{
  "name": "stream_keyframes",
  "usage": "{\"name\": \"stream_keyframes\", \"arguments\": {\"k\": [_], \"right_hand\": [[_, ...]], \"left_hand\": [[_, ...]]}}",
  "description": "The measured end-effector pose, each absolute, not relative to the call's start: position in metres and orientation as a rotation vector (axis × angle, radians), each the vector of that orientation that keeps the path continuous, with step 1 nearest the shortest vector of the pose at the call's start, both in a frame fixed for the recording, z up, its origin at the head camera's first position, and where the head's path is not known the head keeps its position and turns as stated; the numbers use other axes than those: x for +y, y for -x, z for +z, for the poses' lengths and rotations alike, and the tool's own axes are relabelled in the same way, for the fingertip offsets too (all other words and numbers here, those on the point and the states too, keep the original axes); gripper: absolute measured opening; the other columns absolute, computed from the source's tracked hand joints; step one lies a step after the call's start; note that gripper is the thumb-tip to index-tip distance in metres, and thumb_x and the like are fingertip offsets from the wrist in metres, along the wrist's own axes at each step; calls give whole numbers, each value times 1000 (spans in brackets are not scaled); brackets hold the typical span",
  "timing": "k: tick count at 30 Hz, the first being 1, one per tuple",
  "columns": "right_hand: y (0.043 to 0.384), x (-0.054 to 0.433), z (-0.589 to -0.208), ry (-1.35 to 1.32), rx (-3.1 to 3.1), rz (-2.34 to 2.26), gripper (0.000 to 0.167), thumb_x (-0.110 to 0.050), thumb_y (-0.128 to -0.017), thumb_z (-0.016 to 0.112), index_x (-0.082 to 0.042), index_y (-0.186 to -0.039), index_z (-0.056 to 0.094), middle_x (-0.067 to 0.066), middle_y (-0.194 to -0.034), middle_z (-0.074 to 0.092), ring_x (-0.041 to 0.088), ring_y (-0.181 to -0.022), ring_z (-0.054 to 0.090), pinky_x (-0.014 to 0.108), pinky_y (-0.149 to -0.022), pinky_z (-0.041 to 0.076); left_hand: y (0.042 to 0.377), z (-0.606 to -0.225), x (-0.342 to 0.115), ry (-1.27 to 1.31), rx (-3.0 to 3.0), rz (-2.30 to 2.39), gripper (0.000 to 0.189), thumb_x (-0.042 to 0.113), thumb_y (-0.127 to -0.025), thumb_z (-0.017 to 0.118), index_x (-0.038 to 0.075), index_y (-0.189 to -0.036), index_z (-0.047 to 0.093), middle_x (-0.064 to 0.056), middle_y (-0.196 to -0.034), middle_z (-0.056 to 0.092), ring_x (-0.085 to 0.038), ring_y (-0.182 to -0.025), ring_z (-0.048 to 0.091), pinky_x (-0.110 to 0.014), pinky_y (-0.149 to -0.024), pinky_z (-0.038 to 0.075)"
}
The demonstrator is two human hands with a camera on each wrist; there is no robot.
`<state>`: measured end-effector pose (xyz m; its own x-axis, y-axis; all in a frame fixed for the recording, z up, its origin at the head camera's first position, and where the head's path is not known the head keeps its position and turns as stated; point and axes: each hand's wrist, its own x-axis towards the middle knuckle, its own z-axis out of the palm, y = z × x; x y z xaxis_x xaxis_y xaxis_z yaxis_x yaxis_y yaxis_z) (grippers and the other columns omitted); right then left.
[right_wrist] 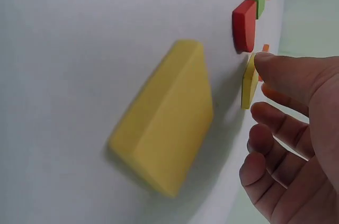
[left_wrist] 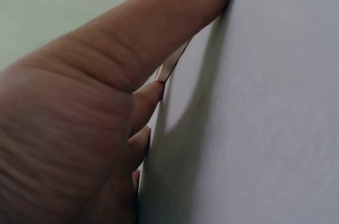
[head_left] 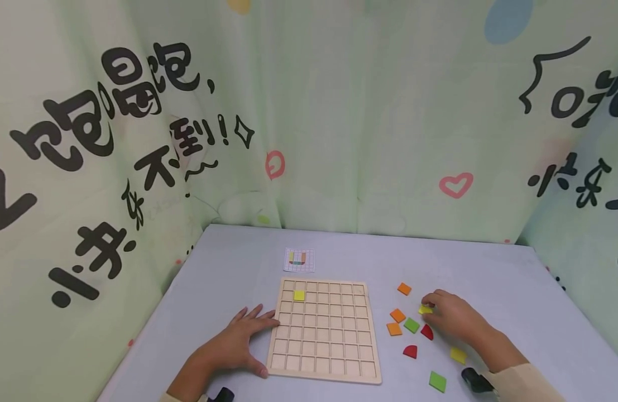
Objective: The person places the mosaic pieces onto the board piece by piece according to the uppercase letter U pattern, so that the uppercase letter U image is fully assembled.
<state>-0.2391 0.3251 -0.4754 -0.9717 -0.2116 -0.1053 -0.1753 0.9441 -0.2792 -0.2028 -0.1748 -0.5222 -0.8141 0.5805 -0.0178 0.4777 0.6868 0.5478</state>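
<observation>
A wooden grid board (head_left: 322, 334) lies on the table with one yellow square tile (head_left: 299, 295) in a cell near its upper left. My left hand (head_left: 233, 343) rests beside the board with fingers spread; its index finger and thumb touch the left edge. In the left wrist view, the thumb (left_wrist: 153, 20) hides most of the board's edge (left_wrist: 174, 62). To the right of the board, my right hand (head_left: 453, 317) pinches another yellow tile (right_wrist: 248, 83) between thumb and index finger, at the table surface. The far side of that tile is hidden by the thumb.
Near the right hand lie orange tiles (head_left: 404, 288), green tiles (head_left: 411, 325), red quarter-round pieces (head_left: 410, 351) and a yellow tile (head_left: 458, 355). A small pattern card (head_left: 299, 260) lies behind the board. Printed curtains (head_left: 319, 139) stand around the table.
</observation>
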Motion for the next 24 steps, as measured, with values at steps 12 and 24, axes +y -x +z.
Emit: {"name": "stream_keyframes", "arguments": {"k": [12, 24], "right_hand": [[242, 328, -483, 273, 2947, -408, 35, -21, -83, 78, -4, -110, 66, 2, -95, 59, 23, -89, 56, 49, -85, 52], [242, 316, -482, 368, 2959, -435, 33, -17, -90, 70, -3, -119, 61, 5, -107, 57, 24, -94, 56, 50, -89, 51]], "left_hand": [[202, -521, -174, -858, 2703, 796, 104, 71, -52, 78, 26, -142, 50, 2, -153, 37, -29, -146, 14, -54, -115, 3], [202, -519, -173, -835, 2696, 784, 104, 72, -53, 77, 28, -143, 48, 3, -154, 35, -28, -147, 13, -54, -116, 2]]}}
